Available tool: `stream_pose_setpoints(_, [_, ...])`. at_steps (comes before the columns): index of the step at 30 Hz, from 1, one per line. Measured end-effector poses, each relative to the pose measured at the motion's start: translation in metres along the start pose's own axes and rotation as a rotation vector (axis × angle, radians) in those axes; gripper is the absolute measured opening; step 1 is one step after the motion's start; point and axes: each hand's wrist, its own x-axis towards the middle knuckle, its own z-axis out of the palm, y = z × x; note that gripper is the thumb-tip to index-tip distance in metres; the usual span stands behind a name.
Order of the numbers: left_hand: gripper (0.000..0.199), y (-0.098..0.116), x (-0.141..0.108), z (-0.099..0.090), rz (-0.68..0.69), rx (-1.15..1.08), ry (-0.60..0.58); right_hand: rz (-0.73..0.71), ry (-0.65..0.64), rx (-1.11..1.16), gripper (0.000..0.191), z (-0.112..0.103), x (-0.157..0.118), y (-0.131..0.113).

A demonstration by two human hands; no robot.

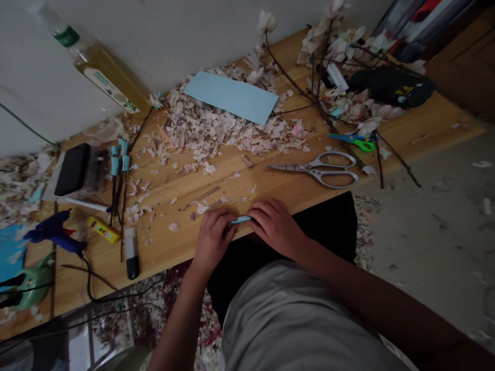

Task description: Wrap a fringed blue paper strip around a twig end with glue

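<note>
Between my two hands, at the table's near edge, is a small light-blue roll or strip, likely paper (242, 219). My left hand (215, 231) has its fingers closed on one end, and my right hand (274, 224) closes over the other. The fingers hide both ends of it. Farther back, a flat light-blue paper sheet (232, 97) lies on a heap of pale petal-like scraps (201, 131). Silver scissors (317, 167) rest to the right of my hands, and smaller blue-and-green scissors (353, 140) lie just beyond them.
At the left are a blue glue gun (56, 231) with a cord, a yellow box cutter (103, 230), twigs wrapped in blue (122, 159) and a black phone-like slab (72, 169). A bottle of yellowish liquid (112, 77) stands by the wall. Flowering branches (325, 98) spread at the back right.
</note>
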Motion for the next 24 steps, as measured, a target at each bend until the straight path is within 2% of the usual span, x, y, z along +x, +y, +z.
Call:
stream_pose_setpoints(5, [0.028, -0.003, 0.0, -0.001, -0.027, 0.019, 0.01, -0.021, -0.028, -0.018, 0.011, 0.0, 0.007, -0.002])
stream_pose_setpoints(11, [0.014, -0.006, -0.002, -0.004, -0.004, 0.048, 0.044, -0.08, -0.091, -0.075, 0.019, -0.003, 0.0, -0.004])
stream_pose_setpoints(15, [0.011, -0.005, -0.002, -0.003, -0.008, 0.049, 0.063, -0.028, -0.064, -0.084, 0.027, -0.007, -0.015, -0.004])
stream_pose_setpoints(19, [0.016, -0.001, -0.001, -0.003, -0.02, 0.054, 0.064, 0.027, -0.044, -0.075, 0.02, -0.012, -0.023, 0.0])
stream_pose_setpoints(24, [0.026, 0.008, 0.001, -0.004, -0.008, 0.046, 0.048, -0.023, -0.06, -0.119, 0.017, -0.016, -0.017, 0.004])
